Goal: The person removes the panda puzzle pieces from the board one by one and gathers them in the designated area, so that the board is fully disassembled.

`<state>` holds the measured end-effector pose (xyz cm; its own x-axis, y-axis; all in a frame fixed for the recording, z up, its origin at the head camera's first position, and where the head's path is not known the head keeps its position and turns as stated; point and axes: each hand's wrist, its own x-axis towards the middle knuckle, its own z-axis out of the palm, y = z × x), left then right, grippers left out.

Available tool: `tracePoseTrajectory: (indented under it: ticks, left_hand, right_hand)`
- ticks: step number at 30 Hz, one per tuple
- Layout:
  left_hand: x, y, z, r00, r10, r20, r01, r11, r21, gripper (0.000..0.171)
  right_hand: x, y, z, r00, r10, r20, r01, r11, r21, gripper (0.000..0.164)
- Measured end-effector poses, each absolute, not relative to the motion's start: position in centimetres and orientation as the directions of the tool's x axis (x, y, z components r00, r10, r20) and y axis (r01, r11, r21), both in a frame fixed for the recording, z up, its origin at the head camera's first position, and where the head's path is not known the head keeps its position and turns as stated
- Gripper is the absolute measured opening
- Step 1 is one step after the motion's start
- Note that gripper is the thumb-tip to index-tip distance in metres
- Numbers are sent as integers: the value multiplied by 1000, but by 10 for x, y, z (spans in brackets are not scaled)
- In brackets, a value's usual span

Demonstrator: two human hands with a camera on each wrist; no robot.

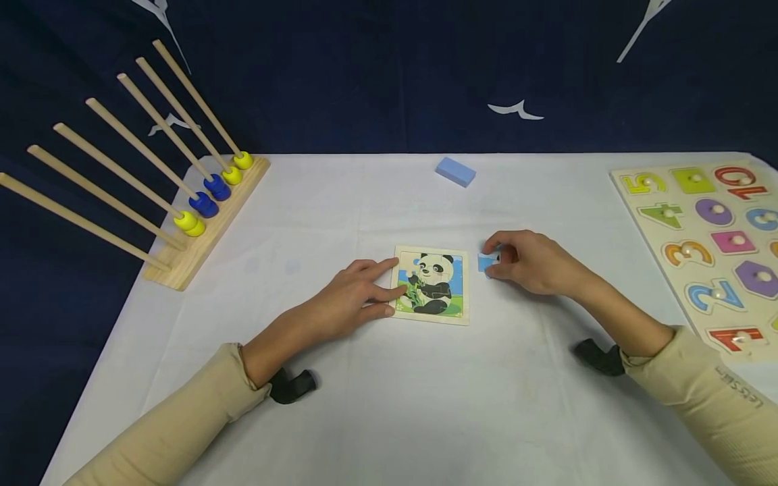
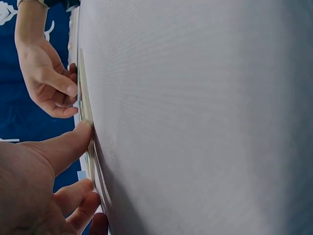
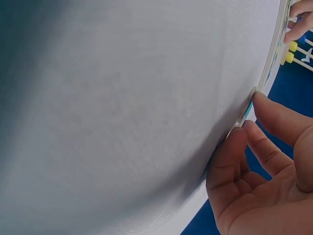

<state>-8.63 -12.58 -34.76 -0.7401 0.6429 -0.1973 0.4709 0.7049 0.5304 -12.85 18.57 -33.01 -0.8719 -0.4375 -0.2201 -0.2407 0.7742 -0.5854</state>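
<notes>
A square panda puzzle (image 1: 458,287) with a pale wooden frame lies flat at the middle of the table. My left hand (image 1: 349,300) rests at its left side, fingers spread and fingertips on the frame's edge. In the left wrist view the thumb (image 2: 80,139) presses that edge. Just right of the puzzle, my right hand (image 1: 531,263) pinches a small light-blue puzzle piece (image 1: 484,262) between thumb and fingers. Seen edge-on in the right wrist view, the piece (image 3: 248,110) is thin and sits close over the cloth. Fingers cover part of its printed face.
A wooden bead-stacking rack (image 1: 206,233) with tall pegs and yellow and blue beads stands at the left. A blue block (image 1: 456,172) lies near the back edge. On the right is a knobbed number-and-shape board (image 1: 671,246). White cloth (image 1: 425,391) covers the table.
</notes>
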Motion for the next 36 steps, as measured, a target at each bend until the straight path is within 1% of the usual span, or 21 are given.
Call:
tracePoseTrajectory:
  ticks: [8,13,18,28,36]
  left_hand:
    - [-87,-126,-349,-741,644,-192,473,703,532,42]
    - [-87,-125,-348,-741,644,-190,470,700,538,42]
    - [-88,-125,-348,-738,648,-191,475,699,535,41]
    - [-89,-125,-347,-735,646,-205,465,701,541,42]
    - [-88,-127,-347,-734,645,-213,463,704,539,42]
  right_hand:
    - [-128,187,-330,-874,-435,-218,-237,772,-590,26]
    - [-127,187,-329,-875,-441,-199,-250,765,-594,23]
    - [-126,183,-325,-880,-442,-175,-255,749,-612,24]
    - [-118,147,-320,-852,-511,-115,-316,677,-664,27]
    - [-120,123,-327,-823,-549,-143,-347,687,-638,36]
